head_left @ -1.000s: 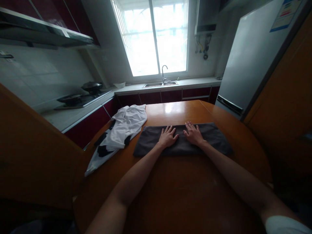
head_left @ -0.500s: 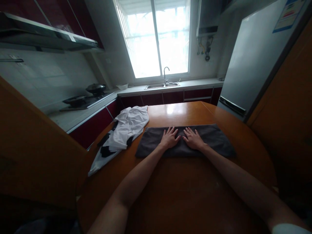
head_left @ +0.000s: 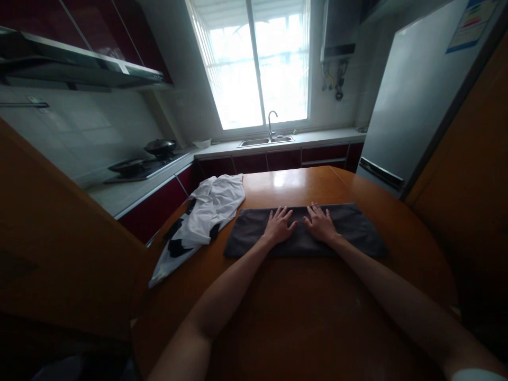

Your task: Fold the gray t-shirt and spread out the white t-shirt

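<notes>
While both palms lie flat on it, the dark grey cloth [head_left: 357, 233] sits folded into a long strip across the middle of the frame, on the far half of the round wooden table [head_left: 293, 317]. The left hand [head_left: 279, 226] and right hand [head_left: 320, 223] rest side by side near the strip's centre, close but not touching. Each grip is apart: fingers spread, pressing down, clamped on nothing. By my reading, the step in hand is pressing the fold flat. Any further fold or lift would call for fingers to close on an edge or end of the strip, since flat palms hold none of it. At the cloth's left end, a crumpled white and black garment [head_left: 210, 211] drapes over the table's edge.
</notes>
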`<state>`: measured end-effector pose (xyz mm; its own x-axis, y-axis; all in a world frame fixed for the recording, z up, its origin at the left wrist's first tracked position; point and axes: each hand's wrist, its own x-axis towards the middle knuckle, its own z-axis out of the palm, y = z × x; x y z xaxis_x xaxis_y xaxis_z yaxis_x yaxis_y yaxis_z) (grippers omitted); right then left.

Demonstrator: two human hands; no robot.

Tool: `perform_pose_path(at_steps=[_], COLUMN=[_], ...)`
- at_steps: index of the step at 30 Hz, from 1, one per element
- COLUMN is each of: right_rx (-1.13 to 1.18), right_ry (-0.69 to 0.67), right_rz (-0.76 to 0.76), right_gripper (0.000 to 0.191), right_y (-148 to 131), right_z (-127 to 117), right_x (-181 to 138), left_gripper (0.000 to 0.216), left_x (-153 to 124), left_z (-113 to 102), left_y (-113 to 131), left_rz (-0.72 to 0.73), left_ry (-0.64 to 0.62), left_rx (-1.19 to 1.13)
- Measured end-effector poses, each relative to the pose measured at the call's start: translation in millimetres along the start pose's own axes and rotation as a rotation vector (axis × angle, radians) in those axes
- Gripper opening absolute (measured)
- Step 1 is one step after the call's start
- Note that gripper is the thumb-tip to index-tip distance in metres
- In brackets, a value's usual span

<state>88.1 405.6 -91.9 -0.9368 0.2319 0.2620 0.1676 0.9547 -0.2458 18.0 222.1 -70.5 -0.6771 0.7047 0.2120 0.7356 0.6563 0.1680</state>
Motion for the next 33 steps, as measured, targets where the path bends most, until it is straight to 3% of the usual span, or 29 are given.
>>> perform_pose_path(at_steps=[3,8,12,18,23,26,29,33], right_rx=[-0.011,-0.012,0.008,0.006,0.107,0.116,0.070,0.017], right_ry=[0.049,-0.010,0.076,-0.033,0.088,0.199,0.256,0.141], right_rz=[0.016,0.037,0.061,0.071,0.108,0.150,0.273,0.524], right_gripper=[0.059,0.057,0.058,0.058,0.055,0.052,0.051,0.045], right_y=[4.1,10.3,15.4,21.2,28.0,56.2,105.7,168.6], right_z=[-2.7,-2.6,-1.3,4.4,-1.4,-19.5,-45.0,-71.6], right_x=[-0.1,0.4,2.4,0.7,7.2,15.5,19.5,14.5], left_gripper=[0.066,0.073,0.070,0.065,0.063,0.063,0.063,0.062], left_x=[-3.7,-10.7,-13.4,-10.9,-13.2,-15.7,-15.8,-15.5], left_z=[0.0,7.6,9.1,6.1,5.4,9.5,12.8,13.8], left_y=[8.1,16.5,17.6,15.4,12.9,11.5,9.7,8.7], left_rz=[0.058,0.095,0.101,0.080,0.050,0.078,0.076,0.082], left_ry=[-0.008,-0.134,-0.099,-0.111,-0.066,-0.086,-0.091,-0.083], left_rx=[-0.033,-0.024,-0.030,-0.097,-0.092,-0.042,-0.024,-0.028])
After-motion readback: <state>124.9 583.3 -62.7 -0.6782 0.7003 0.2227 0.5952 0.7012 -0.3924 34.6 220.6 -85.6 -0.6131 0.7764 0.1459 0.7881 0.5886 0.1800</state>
